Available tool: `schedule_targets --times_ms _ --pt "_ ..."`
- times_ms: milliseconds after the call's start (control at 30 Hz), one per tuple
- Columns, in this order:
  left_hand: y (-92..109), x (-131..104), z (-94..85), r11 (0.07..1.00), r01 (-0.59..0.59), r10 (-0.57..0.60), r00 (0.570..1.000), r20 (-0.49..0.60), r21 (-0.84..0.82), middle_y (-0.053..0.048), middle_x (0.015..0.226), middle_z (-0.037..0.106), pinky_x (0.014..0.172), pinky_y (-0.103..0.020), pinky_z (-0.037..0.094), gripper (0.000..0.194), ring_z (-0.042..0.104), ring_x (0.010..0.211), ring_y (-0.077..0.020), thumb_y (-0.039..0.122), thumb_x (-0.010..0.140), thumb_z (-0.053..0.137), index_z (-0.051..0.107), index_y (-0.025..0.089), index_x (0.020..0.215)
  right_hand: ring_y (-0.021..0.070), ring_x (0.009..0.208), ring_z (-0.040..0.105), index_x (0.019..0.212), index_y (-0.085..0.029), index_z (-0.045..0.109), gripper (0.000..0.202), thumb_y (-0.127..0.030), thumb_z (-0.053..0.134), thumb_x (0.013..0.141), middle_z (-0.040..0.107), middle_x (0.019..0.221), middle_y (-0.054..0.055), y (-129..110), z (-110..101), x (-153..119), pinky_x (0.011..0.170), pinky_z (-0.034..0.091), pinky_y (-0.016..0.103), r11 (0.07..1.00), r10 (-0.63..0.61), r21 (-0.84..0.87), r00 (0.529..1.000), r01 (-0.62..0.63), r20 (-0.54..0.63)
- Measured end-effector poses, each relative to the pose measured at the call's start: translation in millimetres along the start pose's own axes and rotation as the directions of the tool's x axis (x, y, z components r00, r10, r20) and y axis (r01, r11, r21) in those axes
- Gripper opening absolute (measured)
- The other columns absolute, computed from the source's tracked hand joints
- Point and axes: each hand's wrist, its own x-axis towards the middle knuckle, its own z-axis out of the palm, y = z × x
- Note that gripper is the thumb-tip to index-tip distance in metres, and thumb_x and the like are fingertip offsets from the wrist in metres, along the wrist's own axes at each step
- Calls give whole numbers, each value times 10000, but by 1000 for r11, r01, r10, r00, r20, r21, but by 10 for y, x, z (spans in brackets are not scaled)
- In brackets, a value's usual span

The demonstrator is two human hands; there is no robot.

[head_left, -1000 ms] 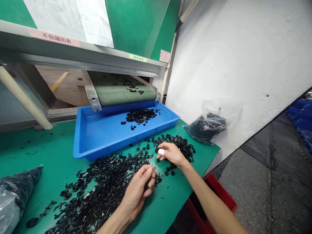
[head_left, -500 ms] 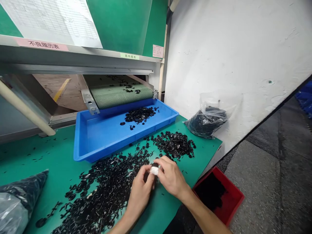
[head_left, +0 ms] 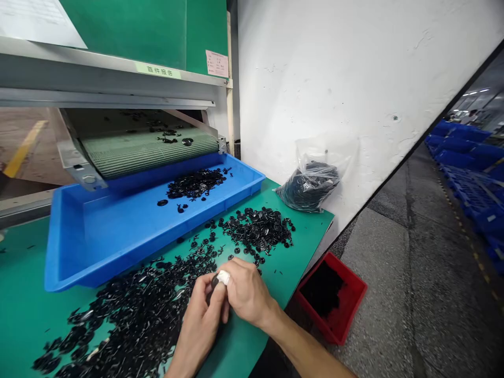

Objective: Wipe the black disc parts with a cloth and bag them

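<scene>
Near the table's front edge, my left hand [head_left: 202, 310] pinches a small round black part [head_left: 214, 281] between thumb and fingers. Against it, my right hand [head_left: 248, 291] is closed, with white wrapping [head_left: 223, 277] showing at its finger and thumb; whether this is tape on a digit or a loose piece is unclear. The two hands touch. Under and left of them spreads a large heap of small black parts [head_left: 137, 310] on the green table [head_left: 244, 341]. A smaller pile of black parts [head_left: 260, 229] lies just beyond my right hand.
A blue tray [head_left: 129, 247] holding some black parts sits below the end of a green conveyor belt [head_left: 149, 149]. A clear bag of black parts [head_left: 311, 186] leans by the white wall. A red bin [head_left: 346, 310] stands low at the right.
The view has turned right, so the scene is shifted left. My right hand has rolled over closer to my left hand, and the white wrapping now lies at a different angle.
</scene>
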Motion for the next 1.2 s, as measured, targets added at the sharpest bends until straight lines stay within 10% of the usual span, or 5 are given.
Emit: schedule_targets --times_ms 300,667,833,1200 --pt "153 9 28 905 151 -137 988 65 -398 15 771 604 407 -175 264 412 386 458 -63 456 807 658 555 234 1139 225 912 590 1141 -116 576 309 -18 367 935 562 1062 137 439 -423 299 681 502 302 787 286 -554 956 -271 -62" --pt "74 -14 0 873 292 -165 931 326 -390 -6 721 588 415 -191 136 325 294 439 -25 471 868 607 632 157 788 188 927 607 1179 -222 591 372 -48 420 897 612 1113 55 366 -427 411 703 463 275 859 143 -513 957 7 252" --pt "73 26 35 807 358 -199 913 355 -469 -10 799 641 367 -155 155 224 350 397 -2 396 877 632 642 184 946 192 845 644 1187 -231 613 323 -153 450 920 618 1071 63 361 -525 553 679 469 289 832 160 -547 906 90 392" --pt "72 95 84 715 433 -262 894 364 -549 -37 904 637 326 -119 283 311 455 466 -32 358 807 725 646 178 1049 188 769 655 1039 -201 627 260 -122 401 935 629 1029 56 301 -420 574 622 476 280 774 95 -618 938 140 332"
